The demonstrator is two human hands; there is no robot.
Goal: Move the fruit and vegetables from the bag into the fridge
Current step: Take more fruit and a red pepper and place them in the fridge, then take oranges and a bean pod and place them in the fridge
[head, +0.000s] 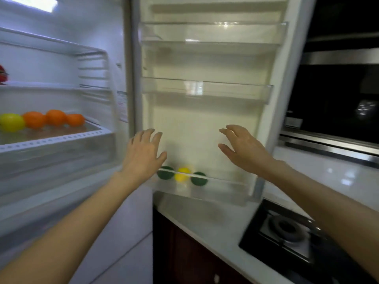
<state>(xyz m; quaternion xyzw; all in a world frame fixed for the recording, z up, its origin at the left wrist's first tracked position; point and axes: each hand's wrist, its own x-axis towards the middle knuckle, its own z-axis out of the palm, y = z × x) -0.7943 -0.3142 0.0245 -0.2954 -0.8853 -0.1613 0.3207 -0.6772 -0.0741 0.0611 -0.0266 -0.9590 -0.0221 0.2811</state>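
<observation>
The fridge stands open, its door [205, 119] swung out to the right. Both my hands are raised in front of the door's inner wall and hold nothing: my left hand [143, 152] with fingers spread, my right hand [244, 148] likewise. Below them, the bottom door bin [225, 189] holds two green fruits [165, 172] [199, 178] and a yellow one [182, 174] between them. Inside the fridge, three oranges [55, 117] and a yellow-green fruit [11, 122] lie on a shelf [53, 140]. A red item [2, 75] shows at the left edge. No bag is in view.
Two clear door bins [213, 31] [205, 89] above hold nothing. A white counter [205, 222] runs below the door, with a black gas hob [287, 232] at right. A dark built-in oven [336, 99] sits behind. Dark cabinets [184, 263] lie under the counter.
</observation>
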